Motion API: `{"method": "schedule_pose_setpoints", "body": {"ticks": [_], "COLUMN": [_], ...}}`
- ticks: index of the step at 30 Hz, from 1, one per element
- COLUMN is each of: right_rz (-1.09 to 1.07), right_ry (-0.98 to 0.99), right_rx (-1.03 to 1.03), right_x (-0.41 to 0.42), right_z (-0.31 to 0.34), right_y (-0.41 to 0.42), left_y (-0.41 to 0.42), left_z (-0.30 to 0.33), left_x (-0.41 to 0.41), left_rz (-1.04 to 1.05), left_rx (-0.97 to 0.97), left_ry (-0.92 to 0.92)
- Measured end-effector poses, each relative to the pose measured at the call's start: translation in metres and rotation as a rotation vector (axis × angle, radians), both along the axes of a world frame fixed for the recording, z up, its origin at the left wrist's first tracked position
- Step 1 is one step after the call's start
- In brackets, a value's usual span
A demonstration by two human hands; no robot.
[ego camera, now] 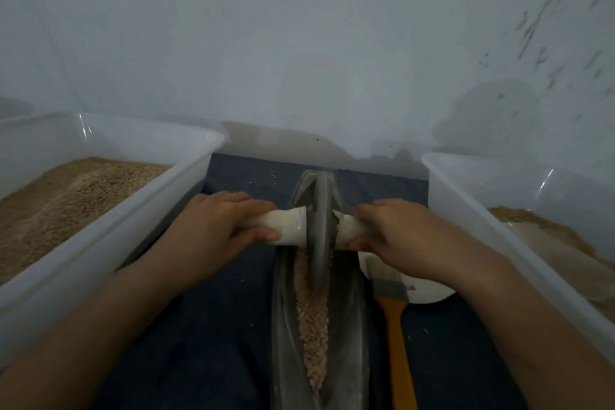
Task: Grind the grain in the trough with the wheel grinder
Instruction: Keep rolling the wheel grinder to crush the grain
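A long grey boat-shaped trough [352, 326] lies on a dark cloth and runs away from me. A strip of brown grain [312, 319] fills its groove. The grey wheel grinder [320, 230] stands upright in the groove near the far end, on a pale wooden axle handle [286, 225]. My left hand [216, 223] grips the axle's left end. My right hand [396, 233] grips the right end and hides most of it.
A clear plastic bin [139, 210] with tan grain stands at the left, another bin [472, 203] with some grain at the right. A brush with an orange handle [397, 336] and a white bowl [432, 293] lie right of the trough. A white wall rises behind.
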State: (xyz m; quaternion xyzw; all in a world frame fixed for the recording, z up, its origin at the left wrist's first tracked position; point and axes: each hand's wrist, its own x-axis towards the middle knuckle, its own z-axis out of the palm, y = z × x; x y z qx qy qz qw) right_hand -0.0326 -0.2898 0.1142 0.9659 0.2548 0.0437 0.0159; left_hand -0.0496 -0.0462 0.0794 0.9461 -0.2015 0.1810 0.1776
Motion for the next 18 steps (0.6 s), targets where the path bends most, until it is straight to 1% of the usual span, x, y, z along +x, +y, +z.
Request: {"method": "schedule_pose_setpoints", "body": {"ticks": [2, 4, 6, 8, 10, 12, 13, 14, 16, 18], "right_rz": [0.032, 0.085, 0.144, 0.155, 0.147, 0.08, 0.034, -0.005, -0.037, -0.041], "right_ry": [0.063, 0.153, 0.214, 0.232, 0.235, 0.232, 0.197, 0.139, -0.026, -0.156], "right_rx": [-0.091, -0.116, -0.135, -0.156, -0.145, -0.107, -0.091, -0.071, -0.013, 0.018], "right_x": [-0.013, -0.029, -0.043, -0.049, -0.046, -0.035, -0.026, -0.017, -0.002, 0.007], "right_z": [0.01, 0.023, 0.034, 0.037, 0.035, 0.026, 0.02, 0.012, -0.002, -0.012], "right_y": [-0.001, -0.002, -0.004, -0.005, -0.006, -0.005, -0.004, -0.002, 0.001, 0.003], "left_y": [0.007, 0.016, 0.023, 0.023, 0.018, 0.012, 0.007, 0.002, -0.007, -0.014], "left_z": [0.01, 0.02, 0.027, 0.031, 0.031, 0.025, 0.02, 0.014, 0.0, -0.01], "left_x": [-0.006, -0.012, -0.017, -0.022, -0.022, -0.017, -0.014, -0.011, -0.006, -0.002], "left_rz": [-0.109, -0.232, -0.318, -0.333, -0.286, -0.174, -0.102, -0.028, 0.078, 0.13], "left_rx": [-0.09, -0.123, -0.096, -0.09, -0.082, -0.044, -0.02, 0.006, 0.064, 0.134], "left_ry": [0.185, 0.36, 0.466, 0.505, 0.46, 0.365, 0.299, 0.201, -0.066, -0.189]}}
